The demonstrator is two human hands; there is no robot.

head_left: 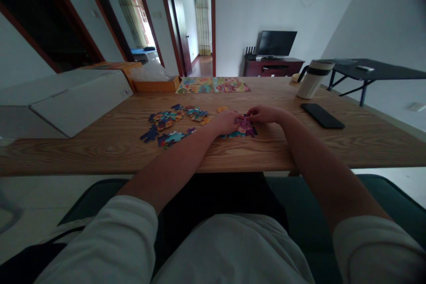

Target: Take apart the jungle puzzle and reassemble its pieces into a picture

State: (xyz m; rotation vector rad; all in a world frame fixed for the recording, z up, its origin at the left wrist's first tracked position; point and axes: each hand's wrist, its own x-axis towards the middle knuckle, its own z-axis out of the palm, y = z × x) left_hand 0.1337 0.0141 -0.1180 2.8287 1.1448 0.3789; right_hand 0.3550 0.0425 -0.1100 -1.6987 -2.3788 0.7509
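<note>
Both my hands meet over a partly joined jigsaw section [244, 129] in purple and teal on the wooden table [100, 155]. My left hand [226, 123] and my right hand [262, 114] have their fingertips on its purple pieces. Whether either hand grips a piece is hard to tell. To the left lie several loose jigsaw pieces [169, 120], some joined in small clusters. A few more pieces [168, 139] sit nearer the table's front edge. Beyond my hands lies a colourful picture sheet [213, 85].
A large white box [73, 102] stands at the table's left, with an orange box [156, 83] behind it. A white and black tumbler [314, 79] stands at the far right, and a black phone [322, 115] lies in front of it. A dark side table [376, 69] stands beyond.
</note>
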